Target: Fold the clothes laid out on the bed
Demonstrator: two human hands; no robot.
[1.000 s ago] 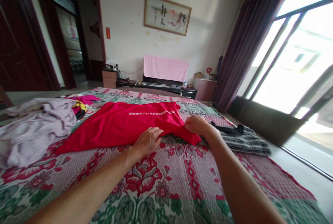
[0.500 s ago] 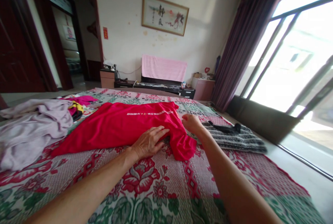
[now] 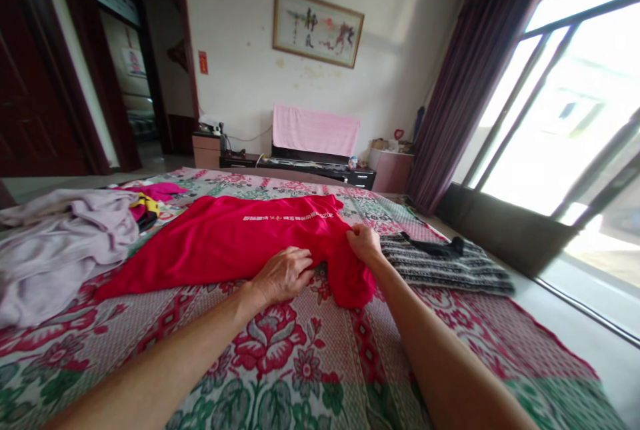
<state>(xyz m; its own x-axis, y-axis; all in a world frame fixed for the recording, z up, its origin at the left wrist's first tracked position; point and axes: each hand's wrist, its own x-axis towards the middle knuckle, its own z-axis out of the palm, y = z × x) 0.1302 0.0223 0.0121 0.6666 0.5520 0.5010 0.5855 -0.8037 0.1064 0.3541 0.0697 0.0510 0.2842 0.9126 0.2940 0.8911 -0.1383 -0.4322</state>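
Observation:
A red shirt (image 3: 215, 237) with a line of white print lies folded lengthwise across the patterned bedspread (image 3: 310, 397). Its sleeve bends toward me at the right end. My left hand (image 3: 286, 273) rests at the shirt's near edge, fingers curled and closed on the red cloth. Over the sleeve's upper right side, my right hand (image 3: 364, 241) is closed in a pinch on the red fabric.
Right of the shirt lies a black-and-white striped garment (image 3: 450, 267) with a black strap. A pale lilac garment (image 3: 70, 237) and a pink and yellow pile (image 3: 150, 200) are at left. Beyond the bed stands a low cabinet (image 3: 300, 167) under a pink cloth.
My right hand has come down onto the sleeve and pinched it. My left hand's fingers have drawn in and curled. The sleeve's upper part has shifted slightly.

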